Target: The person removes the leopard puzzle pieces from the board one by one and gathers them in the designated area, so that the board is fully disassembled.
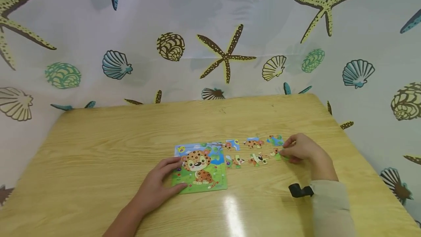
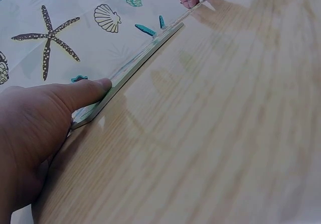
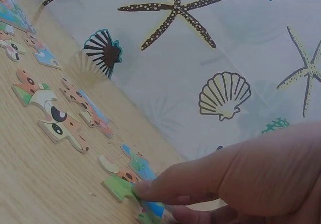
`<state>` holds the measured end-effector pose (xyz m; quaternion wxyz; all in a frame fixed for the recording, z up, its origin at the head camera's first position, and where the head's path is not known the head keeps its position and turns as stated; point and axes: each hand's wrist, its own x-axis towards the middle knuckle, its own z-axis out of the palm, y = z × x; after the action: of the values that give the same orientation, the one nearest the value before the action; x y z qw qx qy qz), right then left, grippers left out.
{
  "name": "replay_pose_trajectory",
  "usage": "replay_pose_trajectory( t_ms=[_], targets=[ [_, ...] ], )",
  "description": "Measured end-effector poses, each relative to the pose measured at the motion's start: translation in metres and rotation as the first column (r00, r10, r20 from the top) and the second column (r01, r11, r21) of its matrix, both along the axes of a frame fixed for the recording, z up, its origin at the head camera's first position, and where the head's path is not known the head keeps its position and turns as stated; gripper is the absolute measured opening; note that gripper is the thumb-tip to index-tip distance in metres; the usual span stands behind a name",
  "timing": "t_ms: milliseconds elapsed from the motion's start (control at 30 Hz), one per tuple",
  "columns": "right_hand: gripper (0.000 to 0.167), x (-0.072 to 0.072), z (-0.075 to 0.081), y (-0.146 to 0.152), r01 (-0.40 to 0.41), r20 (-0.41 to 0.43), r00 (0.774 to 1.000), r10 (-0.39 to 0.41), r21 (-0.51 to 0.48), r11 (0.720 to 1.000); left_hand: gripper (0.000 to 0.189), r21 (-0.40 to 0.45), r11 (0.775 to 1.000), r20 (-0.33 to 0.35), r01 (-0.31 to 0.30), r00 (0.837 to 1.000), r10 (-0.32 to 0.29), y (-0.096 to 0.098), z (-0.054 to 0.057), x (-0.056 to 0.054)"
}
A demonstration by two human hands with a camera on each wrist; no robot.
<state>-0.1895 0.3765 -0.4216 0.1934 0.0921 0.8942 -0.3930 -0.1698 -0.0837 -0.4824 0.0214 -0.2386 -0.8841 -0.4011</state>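
Observation:
A square puzzle board (image 1: 200,169) with a cartoon leopard cub lies flat on the table. My left hand (image 1: 161,180) rests at its left side, fingers and thumb spread over the edge; the left wrist view shows the thumb against the board's rim. Right of the board, loose jigsaw pieces lie in two rows. At the right end of the near row, my right hand (image 1: 304,151) pinches a green-and-orange puzzle piece (image 3: 119,186) at its edge, thumb on top. A blue piece (image 1: 275,140) lies just behind it. The right hand's other fingers are partly hidden.
Between board and right hand lie several pieces, including a leopard-face piece (image 1: 258,159) and a spotted piece (image 1: 254,142). The wooden table (image 1: 115,134) ends at a shell-and-starfish-patterned cloth (image 1: 184,79) behind. A black strap-like object (image 1: 299,190) sits by the right sleeve.

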Motion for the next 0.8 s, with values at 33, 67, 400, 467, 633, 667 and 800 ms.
replay_pose_trajectory(
  t_ms=[33, 67, 400, 467, 633, 667, 800],
  targets=[
    [0.036, 0.001, 0.000, 0.001, 0.001, 0.002, 1.000, -0.001, -0.012, 1.000, 0.063, 0.002, 1.000, -0.001, 0.004, 1.000, -0.004, 0.000, 0.000, 0.000],
    [0.036, 0.002, -0.001, 0.003, -0.002, 0.001, 1.000, 0.002, -0.028, 1.000, 0.062, 0.002, 1.000, -0.002, 0.006, 1.000, -0.006, 0.000, 0.000, 0.000],
    [0.042, 0.001, 0.002, 0.014, -0.106, -0.063, 0.994, 0.093, -0.262, 0.959, 0.062, -0.008, 1.000, 0.014, 0.007, 1.000, -0.006, -0.005, 0.002, 0.003],
    [0.044, -0.003, 0.004, 0.009, -0.152, -0.082, 0.988, 0.133, -0.306, 0.940, 0.063, -0.010, 1.000, 0.022, 0.009, 1.000, -0.008, -0.006, 0.003, 0.003],
    [0.048, -0.008, 0.007, -0.010, -0.249, -0.120, 0.968, 0.219, -0.379, 0.891, 0.070, -0.012, 1.000, 0.028, 0.017, 0.999, -0.017, -0.005, 0.004, 0.001],
    [0.048, -0.008, 0.008, -0.014, -0.265, -0.121, 0.964, 0.236, -0.390, 0.882, 0.072, -0.011, 1.000, 0.030, 0.020, 0.999, -0.020, -0.005, 0.004, 0.001],
    [0.047, -0.005, 0.008, -0.031, -0.329, -0.123, 0.944, 0.307, -0.417, 0.847, 0.075, 0.002, 0.999, 0.052, 0.032, 0.998, -0.032, -0.005, 0.003, 0.002]
  ],
)
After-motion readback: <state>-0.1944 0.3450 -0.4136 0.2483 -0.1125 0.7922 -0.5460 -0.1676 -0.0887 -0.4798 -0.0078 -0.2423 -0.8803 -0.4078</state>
